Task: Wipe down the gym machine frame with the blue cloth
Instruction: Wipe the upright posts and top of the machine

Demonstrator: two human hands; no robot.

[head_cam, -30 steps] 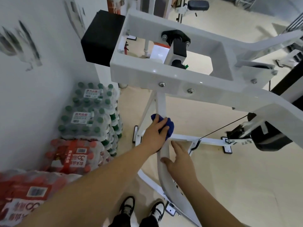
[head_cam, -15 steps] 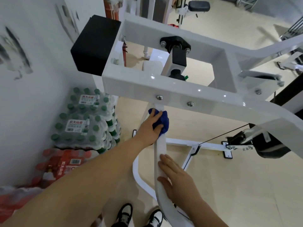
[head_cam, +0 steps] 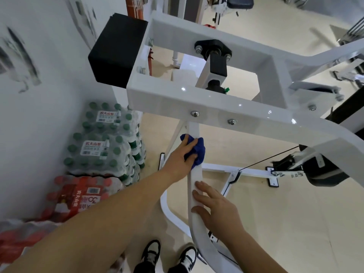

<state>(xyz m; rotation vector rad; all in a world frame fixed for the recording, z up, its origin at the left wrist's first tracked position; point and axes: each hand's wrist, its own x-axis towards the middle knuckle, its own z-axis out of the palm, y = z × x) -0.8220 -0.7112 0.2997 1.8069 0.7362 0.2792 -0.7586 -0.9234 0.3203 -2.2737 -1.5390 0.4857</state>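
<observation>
Head: left hand (head_cam: 182, 161) grips blue cloth (head_cam: 200, 151) on frame (head_cam: 195, 176); right hand (head_cam: 218, 209) flat below; bottle packs (head_cam: 100, 148) beside.

The frame (head_cam: 246, 109) looks like metal under smooth, glossy white paint that throws small bright glints. The bolts (head_cam: 195, 113) in its crossbar are bare, shiny metal, and the block (head_cam: 116, 50) at its end is matt black. The blue cloth (head_cam: 199, 152) is soft, crumpled, dull fabric, the bottle packs (head_cam: 102, 142) are wrapped in clear, crinkled, glossy plastic film, and the floor (head_cam: 295, 213) is smooth with a faint sheen.
</observation>
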